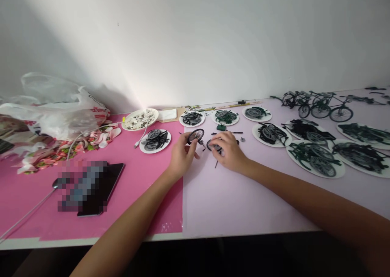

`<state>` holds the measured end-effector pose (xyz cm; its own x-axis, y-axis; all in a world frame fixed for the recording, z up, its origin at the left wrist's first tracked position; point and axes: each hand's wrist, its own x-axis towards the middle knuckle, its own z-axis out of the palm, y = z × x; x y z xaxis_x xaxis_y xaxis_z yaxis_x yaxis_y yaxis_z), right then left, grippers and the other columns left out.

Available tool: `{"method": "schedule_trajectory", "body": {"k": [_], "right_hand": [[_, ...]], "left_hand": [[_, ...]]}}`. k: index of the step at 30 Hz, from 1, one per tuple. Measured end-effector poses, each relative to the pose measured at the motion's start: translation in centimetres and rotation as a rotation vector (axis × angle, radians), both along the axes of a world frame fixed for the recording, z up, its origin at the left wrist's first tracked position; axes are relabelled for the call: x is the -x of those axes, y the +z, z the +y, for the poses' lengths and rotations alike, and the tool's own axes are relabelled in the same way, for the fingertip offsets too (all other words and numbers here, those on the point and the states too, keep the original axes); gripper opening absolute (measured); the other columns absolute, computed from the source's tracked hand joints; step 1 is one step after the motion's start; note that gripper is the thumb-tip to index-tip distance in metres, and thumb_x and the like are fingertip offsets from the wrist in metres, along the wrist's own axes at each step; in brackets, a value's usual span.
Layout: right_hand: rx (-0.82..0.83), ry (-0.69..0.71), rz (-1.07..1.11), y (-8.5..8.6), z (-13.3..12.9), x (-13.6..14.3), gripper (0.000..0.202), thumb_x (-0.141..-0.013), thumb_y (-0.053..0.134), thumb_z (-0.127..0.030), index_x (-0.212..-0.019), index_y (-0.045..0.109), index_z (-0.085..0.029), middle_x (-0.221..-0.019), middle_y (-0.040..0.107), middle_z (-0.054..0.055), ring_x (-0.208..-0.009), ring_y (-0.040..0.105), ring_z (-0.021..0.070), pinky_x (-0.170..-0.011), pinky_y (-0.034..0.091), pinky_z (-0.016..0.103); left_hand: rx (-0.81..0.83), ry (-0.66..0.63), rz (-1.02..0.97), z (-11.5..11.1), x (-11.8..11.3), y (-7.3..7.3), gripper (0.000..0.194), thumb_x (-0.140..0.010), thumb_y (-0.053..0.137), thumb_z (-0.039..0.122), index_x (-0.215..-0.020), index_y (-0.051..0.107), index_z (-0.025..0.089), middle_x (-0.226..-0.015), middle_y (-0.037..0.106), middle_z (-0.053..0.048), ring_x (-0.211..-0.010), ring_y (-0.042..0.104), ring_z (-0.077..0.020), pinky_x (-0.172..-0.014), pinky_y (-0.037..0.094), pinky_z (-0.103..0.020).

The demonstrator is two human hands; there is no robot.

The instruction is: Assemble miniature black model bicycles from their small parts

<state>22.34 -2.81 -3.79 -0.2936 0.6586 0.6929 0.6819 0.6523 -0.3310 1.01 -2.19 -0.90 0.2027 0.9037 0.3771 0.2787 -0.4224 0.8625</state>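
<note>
In my left hand [183, 153] is a small black toy bicycle wheel [195, 136], held upright between thumb and fingers. A thin pedal-like piece [203, 146] shows just beside it; whether the two are joined I cannot tell. My right hand [228, 150] is bent over the table, its fingers curled together above a second toy wheel [209, 145]. What lies between those fingertips is hidden. Around the right hand are a thin dark rod [216, 164], a small green block [221, 127], a dark bar [234, 133] and a little grey piece [243, 139].
Paper plates of bicycle parts [155, 149] stand behind and to the right. Assembled toy bicycles [327, 108] are at the back right. Leftward are a tablet-like device [114, 177], a white cable [33, 208], petals [39, 161], a plastic bag [61, 118] and a bowl of pale pieces [125, 123].
</note>
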Motion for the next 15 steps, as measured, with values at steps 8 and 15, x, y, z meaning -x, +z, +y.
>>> {"method": "schedule_trajectory", "body": {"k": [8,15], "right_hand": [[0.178,-0.105,-0.319,-0.76,0.02,0.36,0.040,-0.101,0.053,-0.042,-0.133,0.068,-0.023,-0.156,0.050,0.014,-0.151,0.029,0.0401,-0.120,0.031,0.063],[0.152,-0.068,-0.395,-0.60,-0.08,0.24,0.043,-0.103,0.051,-0.042,-0.142,0.063,-0.029,-0.163,0.041,0.012,-0.156,0.022,0.0419,-0.120,0.031,0.066]], "left_hand": [[0.007,0.051,-0.030,0.78,0.16,-1.02,0.032,-0.102,0.053,0.047,-0.121,0.045,0.022,-0.124,0.070,-0.009,-0.059,0.073,-0.0122,-0.062,0.058,-0.028],[0.052,0.030,-0.056,0.55,-0.08,-1.05,0.034,-0.100,0.055,0.048,-0.118,0.042,0.022,-0.122,0.070,-0.010,-0.063,0.074,-0.0133,-0.062,0.057,-0.027]]}}
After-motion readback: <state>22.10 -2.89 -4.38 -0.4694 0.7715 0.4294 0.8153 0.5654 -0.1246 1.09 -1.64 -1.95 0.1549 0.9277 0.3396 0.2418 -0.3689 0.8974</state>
